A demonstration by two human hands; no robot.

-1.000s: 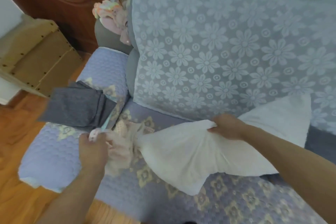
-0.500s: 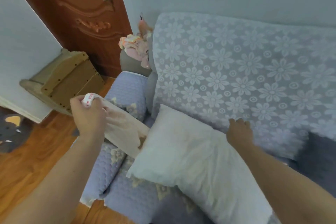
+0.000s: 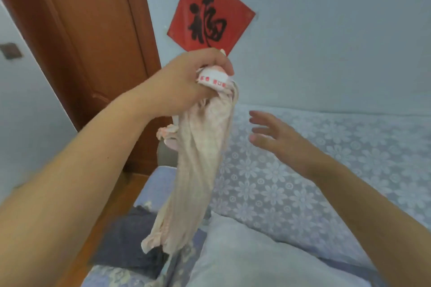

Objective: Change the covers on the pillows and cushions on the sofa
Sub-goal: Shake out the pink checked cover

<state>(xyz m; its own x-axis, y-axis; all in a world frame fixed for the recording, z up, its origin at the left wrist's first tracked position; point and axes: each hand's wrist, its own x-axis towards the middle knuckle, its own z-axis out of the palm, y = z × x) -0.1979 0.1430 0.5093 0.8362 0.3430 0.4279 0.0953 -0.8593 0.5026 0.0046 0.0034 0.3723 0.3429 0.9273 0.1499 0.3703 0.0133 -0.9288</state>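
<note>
Left hand (image 3: 186, 84), raised at 11 o'clock, has fingers clamped round the bunched top of the old pale cover (image 3: 198, 170), which hangs limp twd 6 o'clock, its labelled hem at the fist; right hand (image 3: 277, 137), at 2 o'clock, is held off the cloth w/ fingers spread apart, gripping nothing. The bare white pillow (image 3: 245, 254) lies on the sofa seat at 5 o'clock, against the flower-patterned backrest (image 3: 326, 170), and a folded dark cover (image 3: 130, 242) sits at 7 o'clock. Step looks like cover removal just finished; next prob. set the old cover aside and pick up the dark one for the pillow.
</note>
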